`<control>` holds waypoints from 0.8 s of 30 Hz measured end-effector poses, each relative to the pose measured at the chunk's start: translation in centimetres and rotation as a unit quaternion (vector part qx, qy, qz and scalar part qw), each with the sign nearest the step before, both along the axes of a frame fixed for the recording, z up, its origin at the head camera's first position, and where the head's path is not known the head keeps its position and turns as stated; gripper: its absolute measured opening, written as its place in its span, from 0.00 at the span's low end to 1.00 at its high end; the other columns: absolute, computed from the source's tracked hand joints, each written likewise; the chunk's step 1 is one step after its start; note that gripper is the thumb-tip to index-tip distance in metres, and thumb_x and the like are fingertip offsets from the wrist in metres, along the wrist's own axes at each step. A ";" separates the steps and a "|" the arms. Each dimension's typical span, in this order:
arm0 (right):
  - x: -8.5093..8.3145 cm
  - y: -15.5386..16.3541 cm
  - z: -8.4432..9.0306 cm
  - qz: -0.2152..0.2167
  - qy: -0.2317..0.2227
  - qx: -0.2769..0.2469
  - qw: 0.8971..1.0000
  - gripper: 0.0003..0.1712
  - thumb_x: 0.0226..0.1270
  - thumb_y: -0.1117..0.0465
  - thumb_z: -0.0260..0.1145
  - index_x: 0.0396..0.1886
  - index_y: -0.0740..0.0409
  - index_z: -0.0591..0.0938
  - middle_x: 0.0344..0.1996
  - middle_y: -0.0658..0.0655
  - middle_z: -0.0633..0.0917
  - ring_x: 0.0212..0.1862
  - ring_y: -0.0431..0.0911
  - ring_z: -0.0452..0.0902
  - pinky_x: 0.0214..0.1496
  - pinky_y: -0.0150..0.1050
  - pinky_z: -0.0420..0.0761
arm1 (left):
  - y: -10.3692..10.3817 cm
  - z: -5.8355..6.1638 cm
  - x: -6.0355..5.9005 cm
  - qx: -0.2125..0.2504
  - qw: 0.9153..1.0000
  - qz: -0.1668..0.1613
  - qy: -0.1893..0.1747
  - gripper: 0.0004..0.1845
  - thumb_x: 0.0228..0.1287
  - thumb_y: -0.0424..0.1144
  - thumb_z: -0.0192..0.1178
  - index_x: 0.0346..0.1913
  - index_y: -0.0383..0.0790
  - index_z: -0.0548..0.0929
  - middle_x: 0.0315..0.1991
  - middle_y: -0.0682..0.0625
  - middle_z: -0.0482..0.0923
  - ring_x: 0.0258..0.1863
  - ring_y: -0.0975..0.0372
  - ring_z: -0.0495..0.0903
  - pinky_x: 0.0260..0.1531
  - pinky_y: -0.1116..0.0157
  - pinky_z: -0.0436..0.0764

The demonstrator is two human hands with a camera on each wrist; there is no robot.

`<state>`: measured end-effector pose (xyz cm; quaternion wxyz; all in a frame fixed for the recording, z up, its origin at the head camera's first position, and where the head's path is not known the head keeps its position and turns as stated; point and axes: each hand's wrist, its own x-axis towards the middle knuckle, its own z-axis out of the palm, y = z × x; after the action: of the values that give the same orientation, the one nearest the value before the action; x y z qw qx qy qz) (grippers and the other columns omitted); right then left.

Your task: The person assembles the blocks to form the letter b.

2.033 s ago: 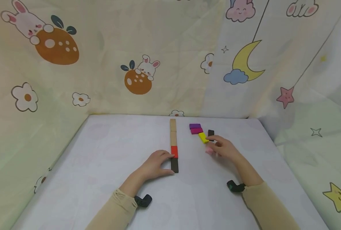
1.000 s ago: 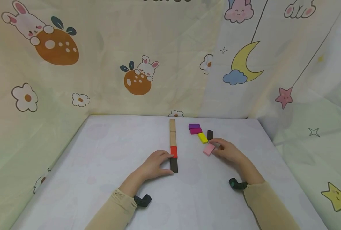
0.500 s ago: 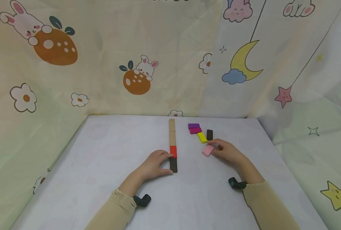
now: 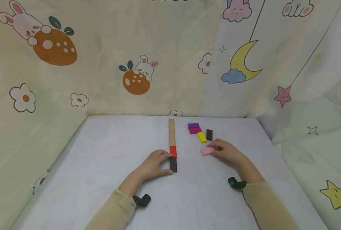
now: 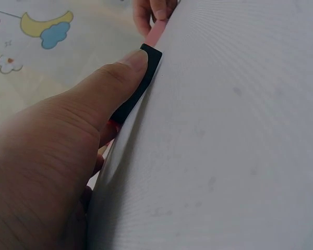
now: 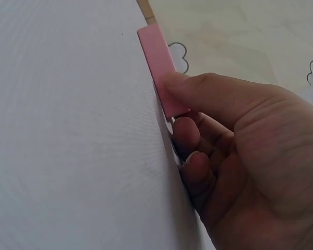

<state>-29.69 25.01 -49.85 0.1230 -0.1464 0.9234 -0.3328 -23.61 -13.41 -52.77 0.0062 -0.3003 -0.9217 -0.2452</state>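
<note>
In the head view, a straight row of flat blocks runs away from me: a black block [image 4: 173,165] nearest, then a red block [image 4: 173,151], then two tan wood-coloured blocks [image 4: 172,138]. My left hand [image 4: 154,164] spans the black block, thumb at its near end and a fingertip on the red block. The left wrist view shows that thumb pressed to the black block [image 5: 138,88]. To the right, my right hand [image 4: 226,151] pinches a pink block [image 4: 207,151] low by the table. Its thumb lies on the pink block [image 6: 157,60] in the right wrist view.
Beyond my right hand lie a purple block [image 4: 193,126], a magenta block [image 4: 195,130], a yellow block [image 4: 201,137] and a second black block [image 4: 209,134]. They rest on a white tabletop [image 4: 101,147]. A printed cloth [image 4: 101,80] hangs behind and at both sides.
The pink block, mostly covered by my right hand earlier, now shows and has turned more crosswise, shifting slightly left. My left hand and the row stay put.
</note>
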 end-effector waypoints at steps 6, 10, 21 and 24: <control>-0.1 0.1 -0.2 -0.009 -0.017 0.006 1.000 0.20 0.65 0.49 0.69 0.56 0.40 0.81 0.55 0.52 0.80 0.53 0.51 0.72 0.56 0.47 0.78 | -0.1 -0.1 0.0 0.002 1.000 -0.001 0.004 0.38 0.53 0.61 0.71 0.67 0.52 0.75 0.60 0.51 0.75 0.64 0.56 0.71 0.68 0.55 0.68; -0.3 0.2 -0.1 -0.013 -0.024 0.011 1.000 0.21 0.65 0.48 0.68 0.57 0.40 0.80 0.55 0.53 0.80 0.54 0.52 0.72 0.54 0.47 0.79 | 0.0 -0.2 -0.1 0.001 1.000 -0.001 0.004 0.38 0.53 0.61 0.70 0.67 0.52 0.75 0.60 0.51 0.74 0.64 0.56 0.71 0.68 0.55 0.69; -0.5 -0.6 0.9 -0.027 -0.012 -0.020 0.999 0.20 0.67 0.51 0.67 0.58 0.43 0.80 0.46 0.56 0.79 0.37 0.49 0.75 0.37 0.37 0.80 | 0.1 0.0 0.1 0.001 1.000 0.006 -0.016 0.40 0.53 0.62 0.70 0.68 0.53 0.73 0.62 0.52 0.73 0.66 0.56 0.69 0.71 0.54 0.65; -0.6 -1.3 1.2 -0.038 -0.016 -0.019 0.999 0.22 0.67 0.49 0.67 0.59 0.42 0.78 0.49 0.57 0.79 0.38 0.49 0.76 0.37 0.37 0.81 | 0.1 0.0 0.1 -0.002 1.000 0.010 -0.020 0.39 0.54 0.63 0.69 0.68 0.55 0.73 0.63 0.53 0.72 0.67 0.57 0.68 0.72 0.55 0.64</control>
<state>-30.34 23.68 -48.63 0.1220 -0.1081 0.9197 -0.3571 -23.54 -13.31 -52.78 -0.0102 -0.2863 -0.9250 -0.2496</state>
